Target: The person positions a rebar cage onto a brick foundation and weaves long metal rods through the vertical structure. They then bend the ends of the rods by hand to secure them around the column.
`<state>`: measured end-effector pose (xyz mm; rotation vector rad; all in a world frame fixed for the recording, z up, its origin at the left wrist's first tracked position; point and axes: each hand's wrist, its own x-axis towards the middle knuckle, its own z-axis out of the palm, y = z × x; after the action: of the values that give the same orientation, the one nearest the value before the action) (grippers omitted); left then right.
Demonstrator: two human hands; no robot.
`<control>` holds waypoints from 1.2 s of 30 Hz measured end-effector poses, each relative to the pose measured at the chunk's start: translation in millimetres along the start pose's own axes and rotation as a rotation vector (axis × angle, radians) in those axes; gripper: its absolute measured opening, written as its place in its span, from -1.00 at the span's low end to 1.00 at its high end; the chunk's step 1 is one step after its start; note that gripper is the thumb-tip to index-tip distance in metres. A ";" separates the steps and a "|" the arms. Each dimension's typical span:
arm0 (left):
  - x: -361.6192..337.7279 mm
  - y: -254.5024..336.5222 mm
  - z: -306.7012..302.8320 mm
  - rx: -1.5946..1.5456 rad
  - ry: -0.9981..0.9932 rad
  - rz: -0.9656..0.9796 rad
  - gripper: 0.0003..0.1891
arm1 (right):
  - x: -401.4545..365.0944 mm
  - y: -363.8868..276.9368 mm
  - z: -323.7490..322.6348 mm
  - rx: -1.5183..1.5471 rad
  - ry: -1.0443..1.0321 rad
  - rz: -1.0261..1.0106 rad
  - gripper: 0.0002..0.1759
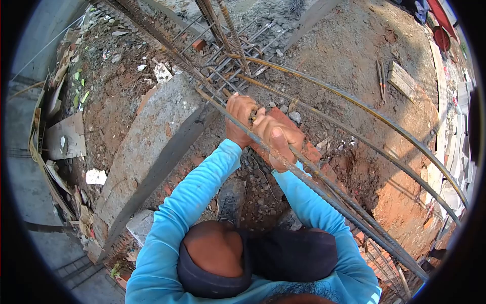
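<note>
My left hand (pixel 238 114) is closed around a ribbed steel rebar (pixel 349 203) in front of the column cage. Just to its right, my right hand (pixel 278 130) grips the same bar, fingers curled over it. A second long rebar (pixel 223 109) crosses in front of my hands and wrists, and both bars slope down to the lower right. Beyond my fingers, tied crosspieces and upright bars (pixel 215 25) form a steel cage. Two more bent bars, one of them a rusty curved rebar (pixel 349 105), sweep from the cage to the right.
A concrete beam (pixel 147 131) runs diagonally on the left. Bricks (pixel 283 119) and rubble lie under my hands. On the right, a long-handled tool (pixel 380 81) rests on the soil near a wooden board (pixel 403 81). My shoe (pixel 231 200) stands on loose debris.
</note>
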<state>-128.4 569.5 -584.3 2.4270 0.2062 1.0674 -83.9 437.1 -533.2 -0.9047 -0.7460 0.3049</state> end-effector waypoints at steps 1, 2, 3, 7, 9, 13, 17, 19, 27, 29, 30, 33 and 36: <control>-0.2 -0.6 0.2 -0.003 0.000 0.006 -0.70 | -0.5 0.7 -0.2 0.005 -0.002 -0.009 -0.39; -0.4 -1.0 0.1 0.000 0.004 0.003 -0.70 | -0.9 0.8 0.3 0.006 -0.008 -0.007 -0.39; -0.7 -1.0 -0.4 -0.003 -0.006 0.002 -0.71 | -1.3 0.3 1.3 0.010 0.006 -0.010 -0.39; 5.4 5.9 -6.4 -0.017 -0.016 -0.024 -0.73 | 6.9 -7.9 10.1 -0.040 0.015 -0.027 -0.40; 4.6 8.8 -6.5 -0.026 0.039 -0.053 -0.74 | 7.1 -7.9 13.3 -0.016 -0.003 -0.026 -0.39; 2.8 8.7 -6.2 -0.032 0.061 -0.082 -0.70 | 9.4 -16.1 21.5 0.036 0.023 0.012 -0.38; 4.5 13.7 -12.8 -0.043 0.031 -0.099 -0.78 | 5.4 -13.9 21.8 0.006 0.061 -0.018 -0.37; 4.2 14.4 -14.5 -0.035 0.026 -0.078 -0.79 | 1.6 -11.3 18.5 0.017 0.055 -0.040 -0.37; 3.4 13.4 -17.0 0.004 0.002 -0.041 -0.81 | -2.8 -7.9 17.5 0.048 0.073 -0.035 -0.38; 3.9 12.9 -14.1 -0.003 0.052 -0.061 -0.82 | -3.6 -7.2 17.0 0.070 0.087 -0.008 -0.38; 3.8 13.3 -13.9 -0.006 0.052 -0.062 -0.82 | -3.7 -7.2 17.1 0.066 0.088 -0.008 -0.38; 6.3 14.7 -15.3 0.027 0.004 -0.100 -0.83 | -1.4 -7.9 18.1 0.075 0.105 -0.004 -0.38; 7.9 16.5 -15.7 0.036 0.035 -0.085 -0.83 | 0.3 -10.9 20.0 0.055 0.066 -0.027 -0.38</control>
<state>-135.3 563.3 -562.0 2.4099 0.3405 1.0772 -98.4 442.8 -516.5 -0.8487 -0.6853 0.2692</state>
